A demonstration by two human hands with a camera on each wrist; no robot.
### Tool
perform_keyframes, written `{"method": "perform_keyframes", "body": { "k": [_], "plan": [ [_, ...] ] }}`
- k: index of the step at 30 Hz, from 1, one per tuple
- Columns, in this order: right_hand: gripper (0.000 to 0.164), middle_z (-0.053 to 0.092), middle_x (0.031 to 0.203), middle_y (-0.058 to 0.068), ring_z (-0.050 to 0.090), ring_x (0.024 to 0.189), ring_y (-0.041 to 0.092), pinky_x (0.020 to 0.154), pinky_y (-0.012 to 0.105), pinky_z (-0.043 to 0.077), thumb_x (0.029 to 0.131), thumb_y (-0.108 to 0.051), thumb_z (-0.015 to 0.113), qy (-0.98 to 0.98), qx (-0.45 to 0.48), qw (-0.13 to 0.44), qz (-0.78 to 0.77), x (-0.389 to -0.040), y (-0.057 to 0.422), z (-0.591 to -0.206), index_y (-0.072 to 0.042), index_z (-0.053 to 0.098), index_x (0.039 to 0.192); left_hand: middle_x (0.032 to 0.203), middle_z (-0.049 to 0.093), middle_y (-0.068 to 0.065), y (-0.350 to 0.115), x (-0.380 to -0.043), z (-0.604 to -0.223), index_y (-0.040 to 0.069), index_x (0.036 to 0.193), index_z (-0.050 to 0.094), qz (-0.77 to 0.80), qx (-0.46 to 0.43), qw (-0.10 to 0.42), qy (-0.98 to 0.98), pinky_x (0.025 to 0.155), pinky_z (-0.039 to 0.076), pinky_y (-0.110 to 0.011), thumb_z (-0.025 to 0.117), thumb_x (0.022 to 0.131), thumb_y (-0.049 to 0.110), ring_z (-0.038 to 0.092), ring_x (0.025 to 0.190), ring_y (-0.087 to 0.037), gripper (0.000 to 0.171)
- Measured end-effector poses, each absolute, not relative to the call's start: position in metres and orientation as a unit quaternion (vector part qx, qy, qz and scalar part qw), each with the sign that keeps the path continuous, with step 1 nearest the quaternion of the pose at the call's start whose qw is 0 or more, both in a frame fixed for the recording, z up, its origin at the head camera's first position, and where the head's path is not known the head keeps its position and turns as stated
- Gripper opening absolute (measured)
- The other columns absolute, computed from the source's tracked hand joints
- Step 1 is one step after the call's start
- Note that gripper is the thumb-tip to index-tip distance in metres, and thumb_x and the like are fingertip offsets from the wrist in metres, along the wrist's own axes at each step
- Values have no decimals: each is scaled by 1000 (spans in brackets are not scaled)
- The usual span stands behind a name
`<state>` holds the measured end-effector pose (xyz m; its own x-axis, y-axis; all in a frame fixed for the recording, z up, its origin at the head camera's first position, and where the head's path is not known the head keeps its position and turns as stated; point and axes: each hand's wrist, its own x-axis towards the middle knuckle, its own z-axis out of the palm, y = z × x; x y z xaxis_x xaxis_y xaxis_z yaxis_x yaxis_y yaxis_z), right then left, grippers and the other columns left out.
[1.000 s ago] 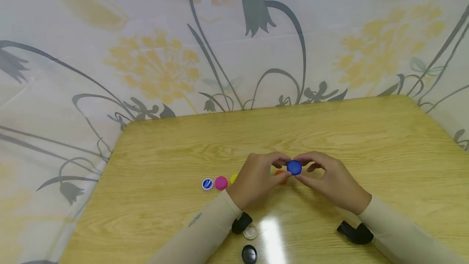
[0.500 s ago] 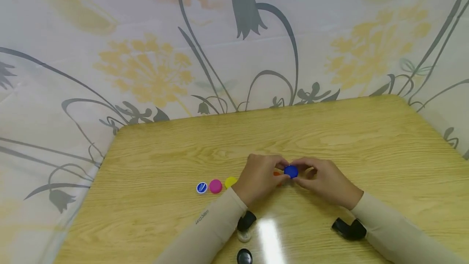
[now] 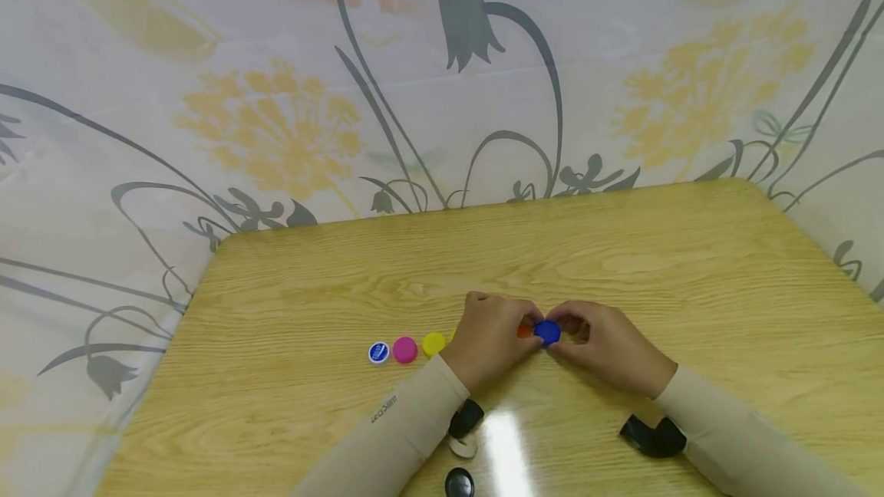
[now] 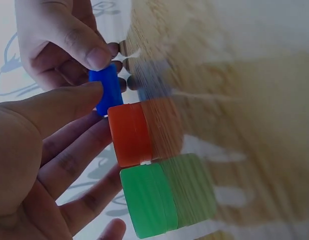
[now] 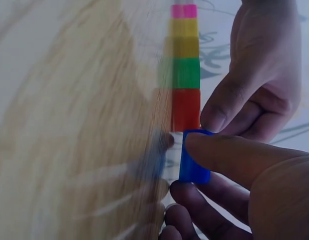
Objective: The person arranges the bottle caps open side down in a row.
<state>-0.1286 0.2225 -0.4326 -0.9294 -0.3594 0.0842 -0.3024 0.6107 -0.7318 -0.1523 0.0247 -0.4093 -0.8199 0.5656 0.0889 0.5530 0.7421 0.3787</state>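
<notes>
A blue bottle cap (image 3: pixel 548 333) sits between my two hands, low over the wooden table. My left hand (image 3: pixel 492 337) pinches its left side with thumb and fingers, and my right hand (image 3: pixel 615 347) grips it from the right. Right beside it stands an orange-red cap (image 4: pixel 128 135), then a green cap (image 4: pixel 147 202). In the right wrist view the line runs on through yellow caps (image 5: pixel 187 46) to a magenta cap (image 5: pixel 183 11). The left hand covers the green cap in the head view. In both wrist views a gap shows between the blue cap and the tabletop.
A white cap with a blue print (image 3: pixel 378 353) marks the row's left end. Near the front lie a black cap (image 3: pixel 459 483) and a pale cap (image 3: pixel 464 447), partly hidden by the left sleeve's black wrist mount (image 3: pixel 466 419). A patterned cloth (image 3: pixel 414 83) hangs behind the table.
Both hands have lowered the blue cap toward the table beside the orange-red cap. The head view has shifted slightly. Both hands keep their hold.
</notes>
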Motion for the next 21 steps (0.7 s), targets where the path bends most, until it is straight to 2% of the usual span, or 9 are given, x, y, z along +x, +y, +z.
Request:
{"method": "perform_keyframes", "body": {
  "k": [8,21],
  "plan": [
    [28,69,97,-1,59,83,6,71,22,51,86,-12,79,898,-186,25,-399,-128,221,-431,-5,70,111,98,75,17,24,-154,-410,25,107,76,198,302,23,932,95,38,-40,77,89,34,66,91,0,19],
    [28,67,95,-1,58,81,6,69,22,50,85,-8,79,902,-188,13,-388,-127,220,-432,-3,70,111,96,74,17,24,-153,-412,26,107,76,200,301,25,932,92,37,-37,76,90,33,62,89,-3,19]
  ]
}}
